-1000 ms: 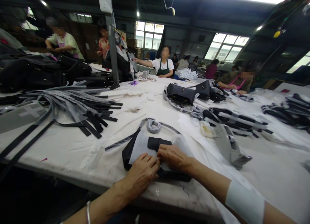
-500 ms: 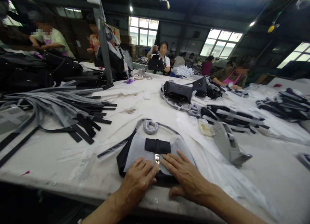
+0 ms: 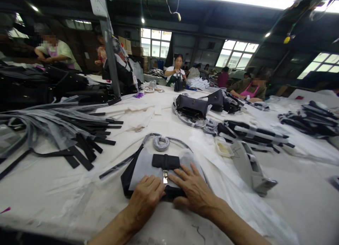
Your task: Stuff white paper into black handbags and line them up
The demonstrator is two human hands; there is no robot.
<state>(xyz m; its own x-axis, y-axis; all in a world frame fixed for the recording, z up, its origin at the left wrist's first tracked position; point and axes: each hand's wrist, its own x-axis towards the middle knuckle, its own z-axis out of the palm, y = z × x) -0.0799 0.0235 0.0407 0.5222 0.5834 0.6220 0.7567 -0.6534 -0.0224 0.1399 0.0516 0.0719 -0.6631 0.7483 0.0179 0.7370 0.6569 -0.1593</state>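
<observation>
A black handbag lies in front of me, a pale grey protective sheet over its front. A black flap strap and a gold-coloured clasp show through the middle of the sheet. At its top are a wrapped handle and a coil of wrapped strap. My left hand is closed at the bag's lower left edge, fingers bent and together, tips partly hidden. My right hand lies flat on the sheet right of the clasp, fingers spread.
Several black straps in clear film lie to the left. On the right stand a grey tape dispenser and a small yellowish tub. More black bags and wrapped pieces lie beyond. A metal post rises at left; co-workers sit behind.
My view has tilted up and shifted slightly. My left hand has drawn back from the clasp, its fingers more curled. The co-worker opposite has lowered a black bag to the table.
</observation>
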